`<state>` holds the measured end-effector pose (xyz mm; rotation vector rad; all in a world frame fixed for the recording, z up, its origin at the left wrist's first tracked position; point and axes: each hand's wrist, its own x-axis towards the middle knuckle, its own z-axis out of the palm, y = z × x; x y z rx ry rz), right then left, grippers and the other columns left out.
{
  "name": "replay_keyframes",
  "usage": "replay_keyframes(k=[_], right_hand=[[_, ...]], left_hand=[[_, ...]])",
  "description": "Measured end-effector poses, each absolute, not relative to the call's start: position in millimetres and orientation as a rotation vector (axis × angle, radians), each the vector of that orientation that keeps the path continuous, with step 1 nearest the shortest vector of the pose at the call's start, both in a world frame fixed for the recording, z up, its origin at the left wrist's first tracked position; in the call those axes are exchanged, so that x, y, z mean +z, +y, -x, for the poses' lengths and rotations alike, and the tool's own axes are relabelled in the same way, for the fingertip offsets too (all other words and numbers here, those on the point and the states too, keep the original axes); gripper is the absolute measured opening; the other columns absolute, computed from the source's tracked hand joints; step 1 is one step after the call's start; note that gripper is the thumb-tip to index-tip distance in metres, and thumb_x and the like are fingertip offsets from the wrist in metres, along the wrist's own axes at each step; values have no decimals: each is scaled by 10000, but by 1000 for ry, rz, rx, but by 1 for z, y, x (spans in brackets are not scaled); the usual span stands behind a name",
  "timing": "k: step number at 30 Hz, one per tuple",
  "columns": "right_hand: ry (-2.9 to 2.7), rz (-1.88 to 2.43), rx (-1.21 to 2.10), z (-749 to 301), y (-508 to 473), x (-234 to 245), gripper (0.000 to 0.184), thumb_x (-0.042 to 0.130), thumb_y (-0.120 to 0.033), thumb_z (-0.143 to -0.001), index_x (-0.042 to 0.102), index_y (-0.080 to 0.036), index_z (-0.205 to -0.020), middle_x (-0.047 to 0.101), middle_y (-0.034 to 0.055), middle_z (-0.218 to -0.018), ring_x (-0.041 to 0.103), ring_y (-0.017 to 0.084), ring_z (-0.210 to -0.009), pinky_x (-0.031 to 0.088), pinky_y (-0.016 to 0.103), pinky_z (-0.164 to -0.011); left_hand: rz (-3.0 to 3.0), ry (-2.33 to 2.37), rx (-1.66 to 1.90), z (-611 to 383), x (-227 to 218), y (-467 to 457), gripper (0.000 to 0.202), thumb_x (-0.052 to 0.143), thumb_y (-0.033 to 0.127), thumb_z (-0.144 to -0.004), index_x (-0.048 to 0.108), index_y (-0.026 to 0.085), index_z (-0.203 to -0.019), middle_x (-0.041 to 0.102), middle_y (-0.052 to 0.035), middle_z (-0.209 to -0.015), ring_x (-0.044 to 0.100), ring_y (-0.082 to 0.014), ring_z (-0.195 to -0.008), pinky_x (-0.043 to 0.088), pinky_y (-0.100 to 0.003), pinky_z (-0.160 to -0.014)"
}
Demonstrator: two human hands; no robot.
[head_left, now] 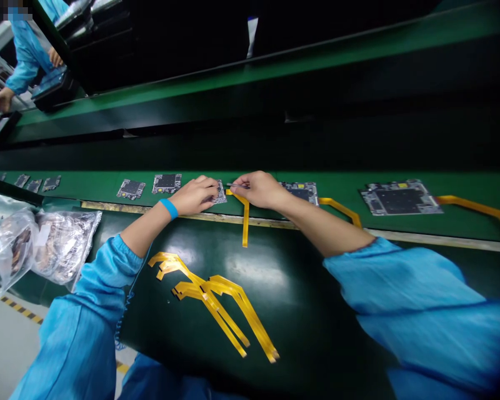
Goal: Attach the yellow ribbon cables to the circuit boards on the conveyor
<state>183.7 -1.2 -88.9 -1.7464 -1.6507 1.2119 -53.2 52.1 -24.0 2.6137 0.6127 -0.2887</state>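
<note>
My left hand (195, 195) rests with curled fingers on a small grey circuit board (220, 193) lying on the green conveyor belt (91, 186), pressing it down. My right hand (259, 189) is pinched on a thin dark tool, likely tweezers (234, 185), whose tip meets the top end of a yellow flex cable (245, 218) at the board's edge. The cable hangs down over the belt's front rail. A blue wristband (169, 208) circles my left wrist.
Several more boards lie along the belt, two on the right (302, 191) (400, 198) with yellow cables attached. A pile of loose yellow flex cables (214, 297) lies on the dark green bench. Plastic bags (45, 244) sit at left. Another person in blue (29, 53) works far left.
</note>
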Motion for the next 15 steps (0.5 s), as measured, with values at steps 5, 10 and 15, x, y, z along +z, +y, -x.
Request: replay_keyframes(k=[5, 10, 15], right_hand=[[-1661, 1768, 1202, -184, -1, -90, 168, 731, -329, -896, 845, -209, -864, 844, 77, -888, 752, 255, -812, 559, 341, -774], [-1687, 1791, 1174, -187, -2, -93, 214, 707, -365, -905, 854, -209, -902, 848, 74, -899, 758, 258, -820, 574, 340, -781], [-1717, 1797, 1159, -189, -2, -93, 239, 693, -383, -904, 859, -212, -915, 850, 77, -906, 762, 265, -832, 578, 340, -774]], left_hand=[[-2618, 614, -280, 53, -28, 52, 156, 596, 202, -1036, 737, 187, -1102, 693, -149, -1376, 598, -310, -1299, 489, -437, -1151], [-2625, 600, -261, 52, -31, 52, 167, 589, 198, -1035, 739, 182, -1106, 697, -151, -1351, 603, -311, -1295, 500, -441, -1137], [-2629, 583, -249, 52, -32, 53, 166, 593, 199, -1035, 739, 186, -1113, 701, -144, -1354, 606, -308, -1295, 507, -439, -1140]])
